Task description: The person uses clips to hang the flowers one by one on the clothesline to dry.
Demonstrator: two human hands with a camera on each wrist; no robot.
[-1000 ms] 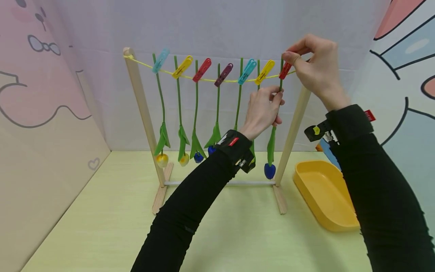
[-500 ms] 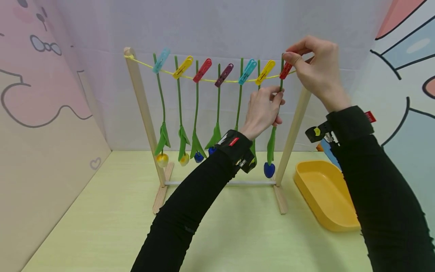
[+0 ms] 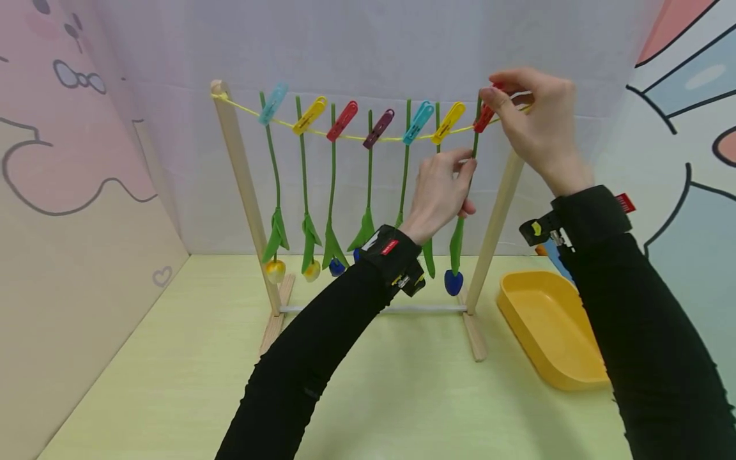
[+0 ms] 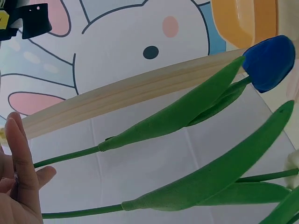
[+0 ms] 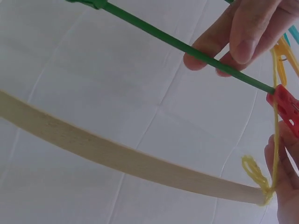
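Observation:
A green-stemmed artificial tulip with a blue bloom [image 3: 453, 282] hangs upside down at the right end of the yellow line. A red clothespin [image 5: 286, 109] clips its stem to the line. My right hand [image 3: 537, 121] is at this clothespin, thumb and index finger parted around its upper end. My left hand [image 3: 439, 191] is beside the stem below the clothespin. In the right wrist view, its fingers [image 5: 201, 59] lie behind the stem, and the thumb does not press on it. In the left wrist view, the tulip's leaf [image 4: 177, 112] shows fully.
Several more tulips hang to the left, each under a coloured clothespin [image 3: 378, 128]. The line is tied to a wooden frame [image 3: 236, 153] standing on the table [image 3: 172, 358]. A yellow tray [image 3: 552, 326] stands at the right, partly behind my right sleeve.
My right thumb and index finger have parted, showing the clothespin's red top. My left hand has shifted slightly left and loosened from the stem; the blue bloom has moved slightly left and up.

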